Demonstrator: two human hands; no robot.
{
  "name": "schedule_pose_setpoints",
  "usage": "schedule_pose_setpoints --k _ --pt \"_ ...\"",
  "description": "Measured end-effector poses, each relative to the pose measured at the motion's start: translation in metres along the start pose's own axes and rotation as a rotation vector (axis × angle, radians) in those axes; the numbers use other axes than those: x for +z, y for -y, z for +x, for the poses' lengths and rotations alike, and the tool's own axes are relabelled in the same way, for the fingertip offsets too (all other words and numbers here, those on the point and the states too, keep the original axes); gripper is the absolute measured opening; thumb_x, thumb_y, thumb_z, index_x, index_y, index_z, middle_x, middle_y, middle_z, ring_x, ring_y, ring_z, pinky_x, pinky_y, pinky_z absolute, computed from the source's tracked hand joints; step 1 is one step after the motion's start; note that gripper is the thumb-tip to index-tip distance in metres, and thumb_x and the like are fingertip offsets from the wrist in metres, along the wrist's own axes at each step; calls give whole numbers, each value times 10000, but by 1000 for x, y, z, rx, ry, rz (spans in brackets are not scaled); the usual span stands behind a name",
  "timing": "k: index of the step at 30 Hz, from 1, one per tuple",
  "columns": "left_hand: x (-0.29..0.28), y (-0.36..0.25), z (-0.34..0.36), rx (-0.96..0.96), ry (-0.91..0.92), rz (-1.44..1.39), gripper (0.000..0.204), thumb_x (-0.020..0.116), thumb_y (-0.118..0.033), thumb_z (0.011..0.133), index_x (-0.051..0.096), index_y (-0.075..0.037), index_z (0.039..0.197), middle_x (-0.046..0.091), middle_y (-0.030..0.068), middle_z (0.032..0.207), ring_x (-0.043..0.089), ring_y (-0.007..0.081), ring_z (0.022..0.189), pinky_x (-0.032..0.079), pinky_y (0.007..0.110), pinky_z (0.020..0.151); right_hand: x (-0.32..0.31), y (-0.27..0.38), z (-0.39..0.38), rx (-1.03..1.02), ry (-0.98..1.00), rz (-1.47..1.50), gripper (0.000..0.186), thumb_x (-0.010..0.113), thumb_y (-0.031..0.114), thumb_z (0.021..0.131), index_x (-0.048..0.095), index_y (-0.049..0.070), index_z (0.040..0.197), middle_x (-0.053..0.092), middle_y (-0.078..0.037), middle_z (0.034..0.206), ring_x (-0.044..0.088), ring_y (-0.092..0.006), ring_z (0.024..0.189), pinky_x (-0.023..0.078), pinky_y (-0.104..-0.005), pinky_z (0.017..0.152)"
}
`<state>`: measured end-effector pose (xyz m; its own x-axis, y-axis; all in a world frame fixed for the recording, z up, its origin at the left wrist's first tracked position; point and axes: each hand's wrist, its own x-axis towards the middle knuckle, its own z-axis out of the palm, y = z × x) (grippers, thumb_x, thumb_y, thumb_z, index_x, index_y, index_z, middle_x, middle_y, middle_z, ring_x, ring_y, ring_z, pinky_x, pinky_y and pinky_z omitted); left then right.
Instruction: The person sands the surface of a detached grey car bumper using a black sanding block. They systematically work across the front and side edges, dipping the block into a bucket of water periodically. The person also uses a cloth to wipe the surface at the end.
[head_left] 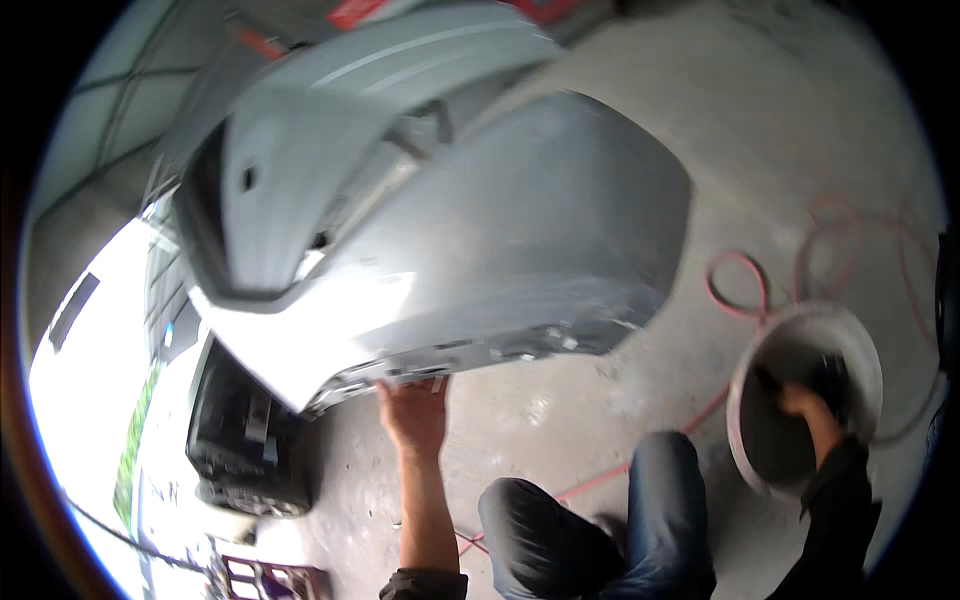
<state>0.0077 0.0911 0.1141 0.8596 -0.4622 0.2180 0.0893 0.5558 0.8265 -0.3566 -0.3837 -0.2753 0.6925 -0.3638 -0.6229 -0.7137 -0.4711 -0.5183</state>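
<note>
A large, smooth grey car body panel (510, 220) fills the upper middle of the head view, its curved lower edge lined with slots and tabs. At that edge my left hand (413, 410) is closed, with the fingers partly hidden behind the rim. Off to the right, my right hand (803, 402) reaches down inside a round, pale-rimmed bucket (868, 350). Its fingers are curled around a small dark thing, too blurred to name. Another dark shape (832, 385) lies in the bucket, beside that hand.
A red hose (740, 285) loops over the concrete floor (780, 120) and runs behind my knees (665, 490). Left of my left hand stands a bulky black object (245, 440). Behind the near panel is another grey panel section (300, 150). Bright daylight enters at the left.
</note>
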Motion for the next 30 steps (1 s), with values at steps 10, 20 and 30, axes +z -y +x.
schedule_pose_setpoints --k 10,20,30 --pt "-12 -1 3 20 -88 -148 601 546 -555 996 479 -175 1457 517 8 1464 461 227 1369 359 438 1146 -40 62 -94 -19 -343 288 509 624 333 974 593 -66 1288 644 -265 1284 601 -399 1229 446 -404 1042" --pt "-11 19 16 56 -35 -340 588 642 -503 956 523 -159 1418 563 -2 1415 490 217 1341 352 419 1148 -36 25 -156 210 -285 1362 432 614 271 980 514 130 1376 618 -149 1304 580 -390 1218 438 -709 943" --pt "-14 31 14 32 -28 -443 545 703 -453 927 561 -172 1371 601 -27 1368 554 188 1276 442 388 1087 -12 -23 -147 345 -559 1151 457 602 324 1000 497 113 1392 616 -160 1290 669 -386 1063 571 -610 690"
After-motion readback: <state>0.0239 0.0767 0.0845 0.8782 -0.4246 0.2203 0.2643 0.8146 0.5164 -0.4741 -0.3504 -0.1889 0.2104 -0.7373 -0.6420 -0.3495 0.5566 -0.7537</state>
